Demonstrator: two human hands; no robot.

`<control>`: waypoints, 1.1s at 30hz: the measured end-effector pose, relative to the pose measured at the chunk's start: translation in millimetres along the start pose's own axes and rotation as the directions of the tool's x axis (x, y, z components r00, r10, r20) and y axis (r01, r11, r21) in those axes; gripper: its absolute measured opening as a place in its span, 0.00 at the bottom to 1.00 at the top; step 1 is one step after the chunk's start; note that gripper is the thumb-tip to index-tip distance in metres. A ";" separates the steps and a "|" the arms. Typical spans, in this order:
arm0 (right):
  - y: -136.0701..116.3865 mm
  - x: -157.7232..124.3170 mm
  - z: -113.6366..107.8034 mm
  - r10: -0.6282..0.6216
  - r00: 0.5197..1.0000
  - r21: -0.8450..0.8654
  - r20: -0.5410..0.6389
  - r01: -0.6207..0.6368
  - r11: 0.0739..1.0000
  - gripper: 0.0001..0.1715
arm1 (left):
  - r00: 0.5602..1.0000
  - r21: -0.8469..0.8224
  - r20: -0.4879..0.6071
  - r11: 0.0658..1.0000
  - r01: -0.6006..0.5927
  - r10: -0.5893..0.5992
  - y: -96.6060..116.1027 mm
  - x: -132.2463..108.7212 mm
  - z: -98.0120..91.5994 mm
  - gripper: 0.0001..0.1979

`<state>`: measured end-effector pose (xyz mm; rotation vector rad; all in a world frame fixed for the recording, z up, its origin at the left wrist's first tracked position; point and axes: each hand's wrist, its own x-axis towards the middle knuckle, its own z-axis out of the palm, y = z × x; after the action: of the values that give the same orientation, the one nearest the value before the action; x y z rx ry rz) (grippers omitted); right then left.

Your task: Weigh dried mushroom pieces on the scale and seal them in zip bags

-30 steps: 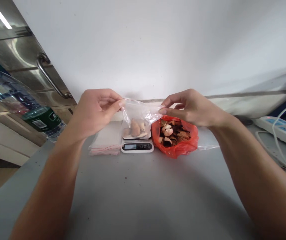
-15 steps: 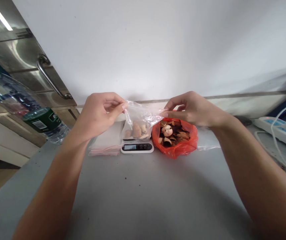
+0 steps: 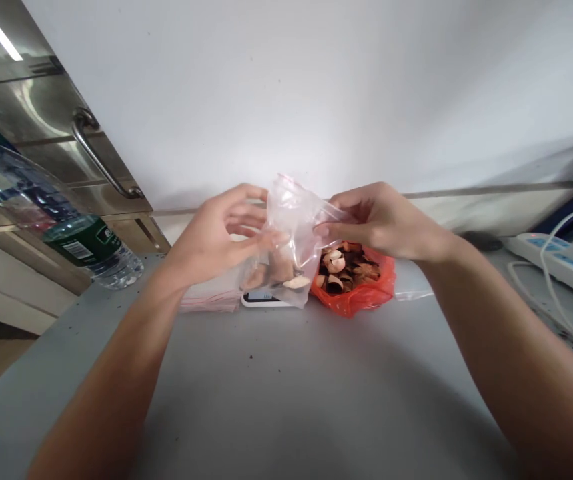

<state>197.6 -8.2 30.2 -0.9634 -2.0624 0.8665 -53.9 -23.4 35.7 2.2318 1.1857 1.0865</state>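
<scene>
A clear zip bag (image 3: 292, 212) hangs tilted in front of the small digital scale (image 3: 253, 301), with several brown and pale shell-like pieces (image 3: 281, 268) at its bottom. My right hand (image 3: 373, 217) pinches the bag by its upper right edge. On the other side, my left hand (image 3: 221, 230) has its fingers spread beside the bag; its thumb overlaps the plastic, and I cannot tell how firmly it touches. Most of the scale is hidden behind the bag. Right of the scale, a red plastic bag (image 3: 353, 303) lies open, full of similar curved brown pieces (image 3: 349, 267).
A stack of flat clear bags (image 3: 209, 302) lies left of the scale. A large water bottle (image 3: 86, 243) stands at the left edge of the grey table (image 3: 286, 400). At the right are a white device (image 3: 566, 260) and a white cable (image 3: 549, 260). A white wall rises behind.
The zip bag has lifted off the scale and tipped toward me, its top edge now slanting. My left fingers have let go of its corner and spread; my right hand keeps its pinch.
</scene>
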 end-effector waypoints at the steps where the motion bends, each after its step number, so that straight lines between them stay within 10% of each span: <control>1: -0.7 -0.7 -1.2 0.009 0.999 0.000 -0.031 -0.009 1.000 0.25 | 0.999 -0.013 0.038 0.999 0.034 -0.034 -1.1 0.1 -0.1 0.21; 18: -12.1 -17.7 -23.8 0.148 0.984 -0.054 0.096 -0.143 0.988 0.18 | 0.993 -0.149 -0.115 0.989 0.017 -0.034 7.2 3.8 31.2 0.13; 26: 1.1 -51.4 -60.9 0.114 0.939 -0.145 -0.324 -0.168 0.975 0.13 | 0.980 -0.030 -0.170 0.993 -0.112 0.105 23.5 4.5 60.5 0.21; 30: 23.9 -76.2 -83.0 0.101 0.798 -0.289 -0.594 -0.329 0.899 0.11 | 0.985 0.069 0.057 0.984 -0.165 0.161 17.0 4.4 73.4 0.15; 33: 54.5 -92.8 -81.8 0.135 0.732 -0.495 -0.667 -0.572 0.654 0.04 | 0.957 0.100 0.220 0.972 -0.213 0.187 12.4 4.3 84.8 0.12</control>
<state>327.4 -34.6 3.4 -1.8481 -1.6215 -0.1085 20.3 -25.3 -7.4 2.5352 0.9786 0.8418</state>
